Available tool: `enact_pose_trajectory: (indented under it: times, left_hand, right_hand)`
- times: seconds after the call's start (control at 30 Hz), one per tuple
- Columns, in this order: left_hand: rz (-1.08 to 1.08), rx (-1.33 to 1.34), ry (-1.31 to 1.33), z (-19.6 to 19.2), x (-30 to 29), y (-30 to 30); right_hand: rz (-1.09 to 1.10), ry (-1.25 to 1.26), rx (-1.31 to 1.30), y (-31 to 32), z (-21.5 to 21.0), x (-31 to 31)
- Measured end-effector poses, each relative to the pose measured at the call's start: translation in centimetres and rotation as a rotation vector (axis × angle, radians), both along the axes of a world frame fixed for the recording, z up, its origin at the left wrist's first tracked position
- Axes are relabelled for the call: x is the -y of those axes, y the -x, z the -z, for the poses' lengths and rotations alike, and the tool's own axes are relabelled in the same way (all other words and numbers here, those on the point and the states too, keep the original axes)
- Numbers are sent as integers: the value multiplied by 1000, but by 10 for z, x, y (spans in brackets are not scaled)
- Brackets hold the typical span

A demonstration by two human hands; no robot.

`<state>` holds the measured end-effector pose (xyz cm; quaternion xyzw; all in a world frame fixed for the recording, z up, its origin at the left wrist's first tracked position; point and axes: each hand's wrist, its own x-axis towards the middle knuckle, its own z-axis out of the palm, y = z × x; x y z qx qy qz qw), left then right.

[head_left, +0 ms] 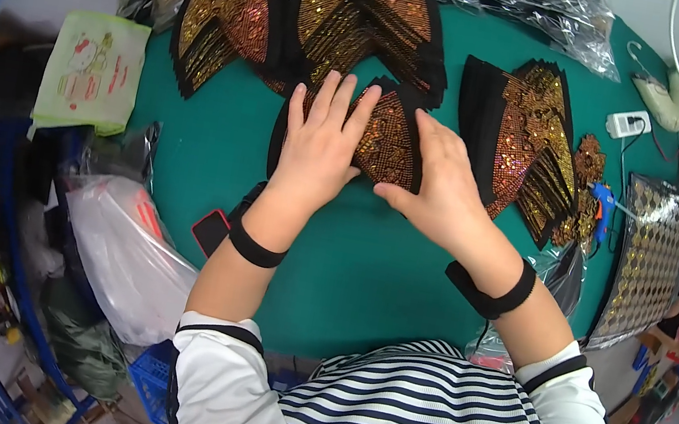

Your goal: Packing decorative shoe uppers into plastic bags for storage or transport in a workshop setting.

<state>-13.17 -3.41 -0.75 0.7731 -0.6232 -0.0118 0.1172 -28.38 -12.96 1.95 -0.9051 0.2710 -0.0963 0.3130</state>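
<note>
On the green table in front of me lies a black fabric piece (pixel 390 138) covered with copper and gold sequins. My left hand (pixel 320 141) rests on its left part, fingers stretched and spread. Along its right edge lies my right hand (pixel 445 180), fingers straight and thumb held apart at the lower edge. Just beyond my fingers is a fanned stack of similar sequined pieces (pixel 372 20). Another stack (pixel 232 23) sits to the far left, and a third (pixel 520 143) stands to the right of my right hand. My palms hide parts of the piece.
Clear plastic wrapping (pixel 517 8) runs along the table's far edge. At right are a blue glue gun (pixel 603 207), a white power socket (pixel 628 124) and a sheet of round gold pieces (pixel 654 256). A phone (pixel 210 231) and a pale green bag (pixel 93 72) lie left.
</note>
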Motion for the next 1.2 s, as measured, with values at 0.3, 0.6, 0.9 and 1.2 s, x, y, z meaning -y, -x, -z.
enact_pose_trajectory:
  times: [0.3, 0.6, 0.9, 1.2]
  left_hand:
    - [-619, -1413, 475, 30, -57, 84]
    - [-824, -2271, 819, 50, -22, 84]
    - [-695, -2530, 842, 56, -14, 74]
    - [-687, -2431, 859, 45, -10, 70]
  right_hand:
    - [-97, 169, 140, -44, 4, 13]
    - [-416, 295, -316, -87, 15, 24]
    - [-466, 329, -544, -101, 17, 30]
    - [-512, 305, -283, -74, 14, 19]
